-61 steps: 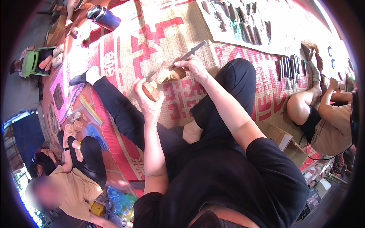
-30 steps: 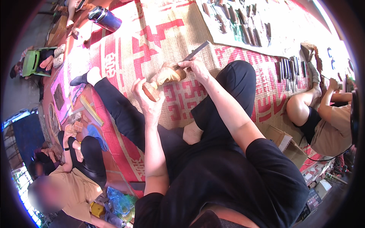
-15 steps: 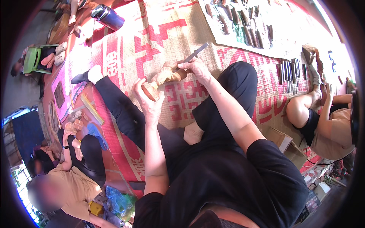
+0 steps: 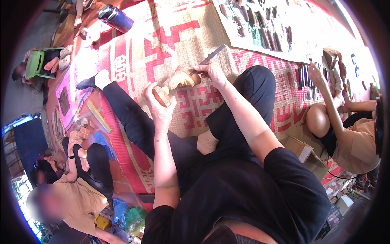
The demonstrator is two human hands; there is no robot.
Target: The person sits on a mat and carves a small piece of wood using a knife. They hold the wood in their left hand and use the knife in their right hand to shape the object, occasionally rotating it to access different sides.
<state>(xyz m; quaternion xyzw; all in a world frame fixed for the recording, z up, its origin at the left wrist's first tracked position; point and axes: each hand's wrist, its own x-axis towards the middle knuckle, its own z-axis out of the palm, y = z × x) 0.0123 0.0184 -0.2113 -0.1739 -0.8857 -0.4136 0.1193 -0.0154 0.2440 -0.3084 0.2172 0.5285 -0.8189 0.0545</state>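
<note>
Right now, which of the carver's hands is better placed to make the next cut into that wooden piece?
The right hand, probably: it grips the chisel with its tip at the wooden carving. The left hand is wrapped around the carving's near end, steadying it.

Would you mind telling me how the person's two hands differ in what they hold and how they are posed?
The left hand cups the pale wooden carving from its near end, while the right hand pinches a slim metal chisel. The left hand's fingers wrap upward around the wood; the right hand angles the chisel's tip down onto it. Both hands are bare and meet at the carving, above the woven mat.
</note>
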